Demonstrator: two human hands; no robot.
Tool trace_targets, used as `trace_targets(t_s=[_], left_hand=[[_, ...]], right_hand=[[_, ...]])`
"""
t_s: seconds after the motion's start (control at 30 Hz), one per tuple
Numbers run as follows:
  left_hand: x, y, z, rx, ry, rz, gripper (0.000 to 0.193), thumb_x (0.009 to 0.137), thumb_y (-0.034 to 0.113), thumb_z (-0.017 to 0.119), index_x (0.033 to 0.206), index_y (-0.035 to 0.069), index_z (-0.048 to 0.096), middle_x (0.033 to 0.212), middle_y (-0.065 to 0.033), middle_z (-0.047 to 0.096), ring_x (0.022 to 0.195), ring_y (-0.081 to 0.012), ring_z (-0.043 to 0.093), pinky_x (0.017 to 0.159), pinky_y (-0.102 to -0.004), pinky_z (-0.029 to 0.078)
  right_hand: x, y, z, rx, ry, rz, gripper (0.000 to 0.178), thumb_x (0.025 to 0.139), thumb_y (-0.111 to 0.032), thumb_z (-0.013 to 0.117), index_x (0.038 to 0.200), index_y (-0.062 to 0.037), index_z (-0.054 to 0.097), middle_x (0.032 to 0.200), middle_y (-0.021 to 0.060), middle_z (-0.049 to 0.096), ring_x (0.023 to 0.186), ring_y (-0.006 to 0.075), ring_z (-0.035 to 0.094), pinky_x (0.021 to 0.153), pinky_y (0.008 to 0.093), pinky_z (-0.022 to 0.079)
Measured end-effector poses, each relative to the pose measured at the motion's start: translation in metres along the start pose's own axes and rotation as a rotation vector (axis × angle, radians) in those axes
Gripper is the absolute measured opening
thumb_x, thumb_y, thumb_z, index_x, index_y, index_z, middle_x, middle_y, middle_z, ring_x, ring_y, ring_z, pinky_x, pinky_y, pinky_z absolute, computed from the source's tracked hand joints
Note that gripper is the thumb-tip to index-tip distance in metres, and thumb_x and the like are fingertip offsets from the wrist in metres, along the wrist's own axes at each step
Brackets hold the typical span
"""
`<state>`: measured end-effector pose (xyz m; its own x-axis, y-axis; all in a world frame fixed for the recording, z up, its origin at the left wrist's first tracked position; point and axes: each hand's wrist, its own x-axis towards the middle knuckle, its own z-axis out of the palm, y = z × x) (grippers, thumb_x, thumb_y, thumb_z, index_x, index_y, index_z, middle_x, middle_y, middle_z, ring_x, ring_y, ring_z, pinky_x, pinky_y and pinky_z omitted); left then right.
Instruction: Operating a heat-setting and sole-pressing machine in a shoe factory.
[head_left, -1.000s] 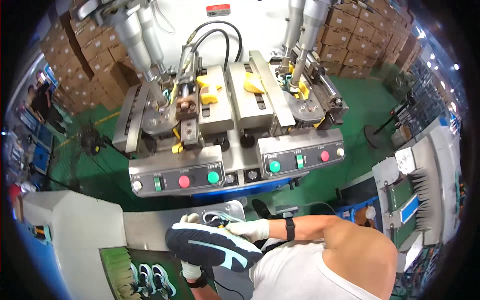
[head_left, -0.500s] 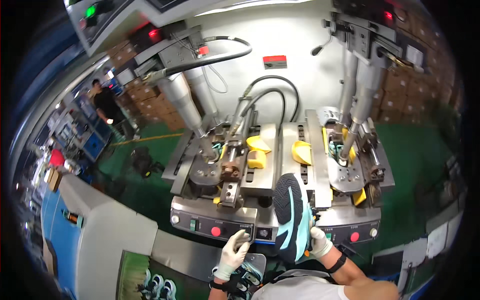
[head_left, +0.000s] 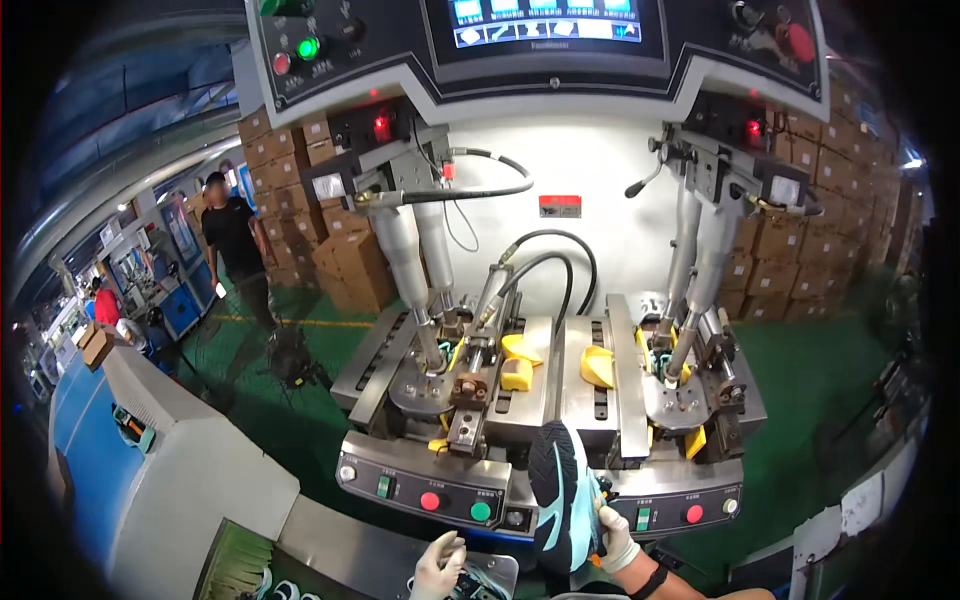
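My right hand [head_left: 617, 541], in a white glove, holds a sneaker [head_left: 572, 500] upright by its upper side. The shoe's black and light-blue sole shows, and its toe points up in front of the machine's panel. My left hand [head_left: 438, 568], also gloved, hovers below the left button panel [head_left: 415, 488] with fingers part-bent and apart, nothing seen between them. Another shoe [head_left: 482, 584] lies close beside it on the metal ledge, partly cut off by the lower edge. Ahead stands a two-station press, its left clamp [head_left: 430, 365] and right clamp [head_left: 675, 375] lowered onto light-blue shoe parts.
Yellow pads [head_left: 517, 374] lie on the machine bed. A lit screen [head_left: 545, 22] hangs overhead. Several shoes sit by a green brush strip [head_left: 228, 565] at lower left. A grey-sided conveyor [head_left: 200, 480] runs left. Cartons [head_left: 790, 240] are stacked behind; a person [head_left: 235, 245] stands far left.
The view has tilted up, bringing the screen in. My left hand has drawn back from the panel, uncovering a green button. The sneaker stays in my right hand, slightly lower.
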<state>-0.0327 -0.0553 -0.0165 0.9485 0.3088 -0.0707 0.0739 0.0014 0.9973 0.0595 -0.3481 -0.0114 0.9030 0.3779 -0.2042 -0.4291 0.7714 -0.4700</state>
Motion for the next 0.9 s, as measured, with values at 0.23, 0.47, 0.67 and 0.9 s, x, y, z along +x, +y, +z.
trace_targets(t_s=[0.23, 0.47, 0.67, 0.9], left_hand=[[-0.011, -0.015, -0.015, -0.02, 0.007, 0.027, 0.034, 0.1, 0.01, 0.064, 0.132, 0.001, 0.06, 0.115, -0.0115, 0.071, 0.107, -0.0178, 0.065, 0.093, -0.031, 0.052], [-0.01, -0.023, -0.013, -0.037, 0.002, 0.026, 0.033, 0.1, 0.01, 0.064, 0.132, 0.002, 0.06, 0.116, -0.0113, 0.07, 0.108, -0.0189, 0.065, 0.093, -0.0314, 0.052], [-0.014, -0.031, -0.013, 0.004, -0.012, -0.004, 0.034, 0.099, 0.014, 0.066, 0.132, 0.002, 0.062, 0.119, -0.0127, 0.07, 0.11, -0.0202, 0.065, 0.096, -0.0318, 0.051], [-0.001, -0.03, -0.016, 0.012, -0.082, -0.004, 0.045, 0.099, 0.015, 0.065, 0.138, -0.004, 0.053, 0.121, -0.014, 0.069, 0.11, -0.0189, 0.067, 0.094, -0.0316, 0.055]], right_hand=[[0.002, 0.009, 0.013, 0.053, -0.04, 0.017, 0.048, 0.097, -0.025, 0.064, 0.132, 0.006, 0.055, 0.117, 0.0198, 0.07, 0.095, 0.0293, 0.074, 0.082, 0.0428, 0.063], [0.008, 0.014, 0.005, 0.069, -0.02, 0.08, 0.042, 0.096, -0.02, 0.067, 0.127, 0.0073, 0.058, 0.112, 0.0189, 0.071, 0.095, 0.0288, 0.073, 0.084, 0.0417, 0.063], [0.0, 0.02, 0.002, 0.075, -0.01, 0.087, 0.049, 0.095, -0.019, 0.068, 0.134, 0.0055, 0.053, 0.122, 0.0185, 0.068, 0.106, 0.0276, 0.07, 0.095, 0.0427, 0.058], [-0.005, 0.02, 0.013, -0.043, 0.066, 0.06, 0.056, 0.095, -0.028, 0.066, 0.14, 0.0019, 0.052, 0.128, 0.0149, 0.066, 0.115, 0.0268, 0.065, 0.103, 0.0419, 0.052]])
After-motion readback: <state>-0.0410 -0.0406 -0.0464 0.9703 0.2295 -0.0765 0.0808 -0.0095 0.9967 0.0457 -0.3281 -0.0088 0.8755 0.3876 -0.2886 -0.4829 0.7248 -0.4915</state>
